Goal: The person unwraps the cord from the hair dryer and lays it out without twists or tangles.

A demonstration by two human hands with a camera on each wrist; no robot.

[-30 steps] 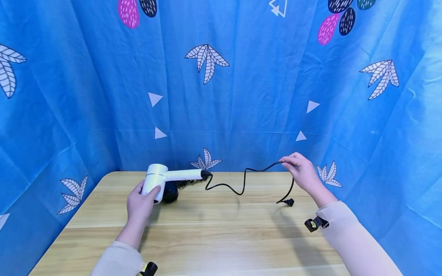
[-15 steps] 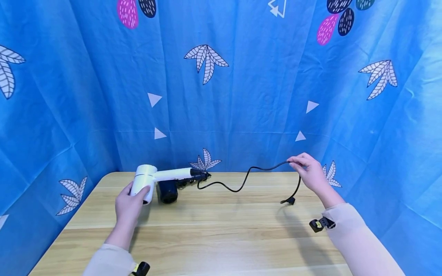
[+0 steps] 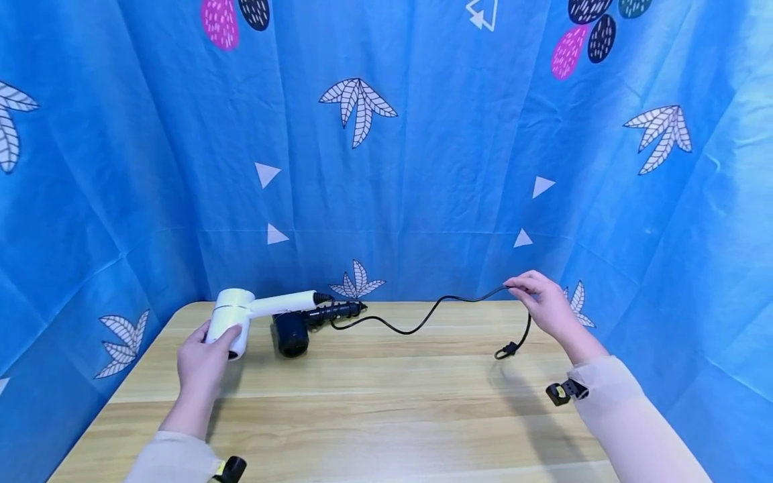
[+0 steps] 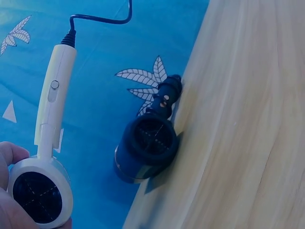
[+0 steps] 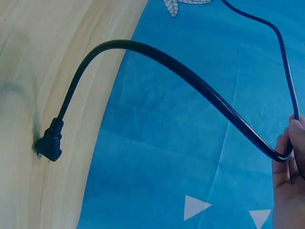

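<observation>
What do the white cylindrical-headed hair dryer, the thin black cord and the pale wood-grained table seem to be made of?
White hair dryer: probably hard plastic, smooth and evenly coloured.
Black cord: likely rubber or soft plastic outside, with glossy highlights and smooth bends.
Table: satin wood or printed laminate; the long grain streaks fit both.

Taken from the centre of the head view, a pale wooden table (image 3: 374,422) spans about 4 to 8 o'clock; a black hair dryer (image 3: 291,334) rests on it between 7 and 8 o'clock, handle pointing between 2 and 3. A creased blue curtain (image 3: 459,168) stands behind and at both sides, printed with white leaves (image 3: 362,121), pale triangles (image 3: 266,174) and, near 11 o'clock, a pink drop (image 3: 219,23).
</observation>
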